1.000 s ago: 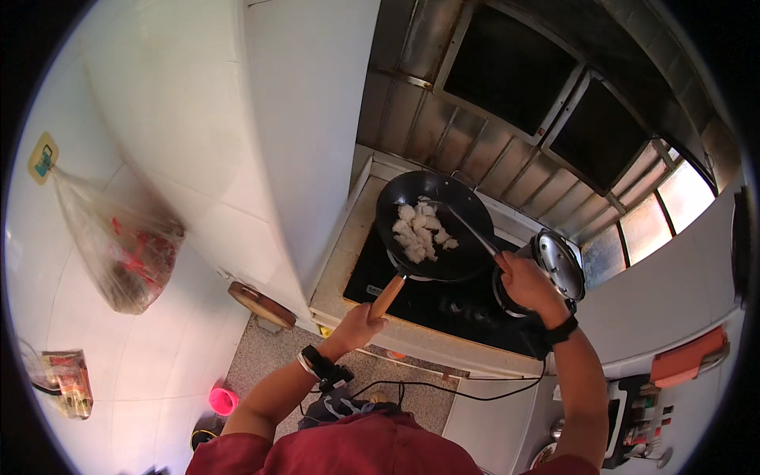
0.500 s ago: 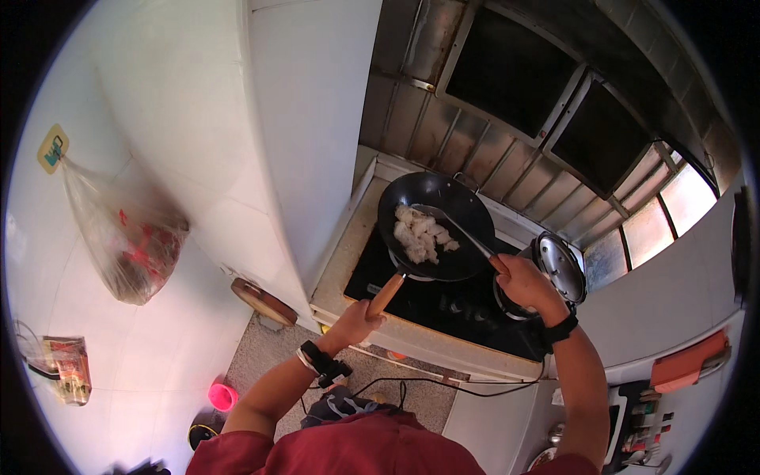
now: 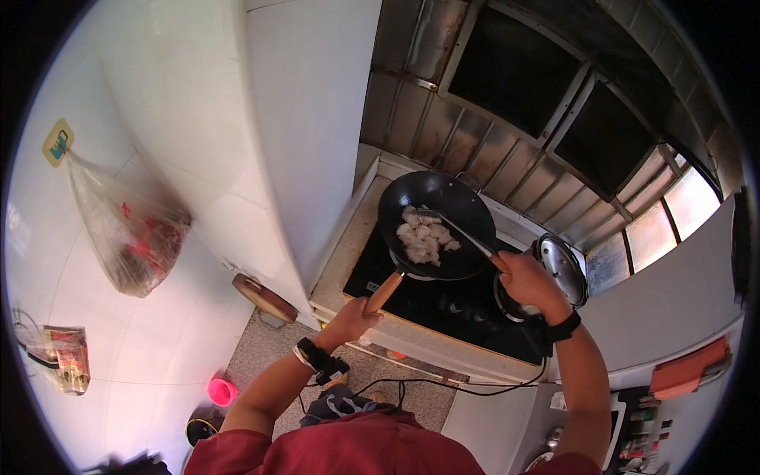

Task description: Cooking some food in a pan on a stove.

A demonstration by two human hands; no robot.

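Wok handle point(image 3: 385, 292): pale wood, jutting toward me from the near rim; I judge it stiff, and the drier, cooler place to take hold.
My left hand point(image 3: 349, 322): fingers clamped round that handle, toward its free end.
My right hand point(image 3: 528, 279): fingers clamped on the wooden grip of the spatula.
Black stove top point(image 3: 445, 305): set in the pale tabletop point(image 3: 346, 254), under the wok.
Metal pot point(image 3: 564, 271): to the right of the wok, just beyond my right wrist.
Spatula point(image 3: 465, 232): slim shank, probably light and rigid; best held by its wood, since the metal may run hot.
White lumps point(image 3: 426, 238): bunched inside the wok; they look soft and likely to break if pressed hard.
Wok point(image 3: 462, 203): dark, wide, over the left part of the stove; likely heavy out at the bowl, so one grip could let it swivel.
Small loop point(image 3: 469, 180): on the far rim, thin metal, perhaps too hot for bare fingers.
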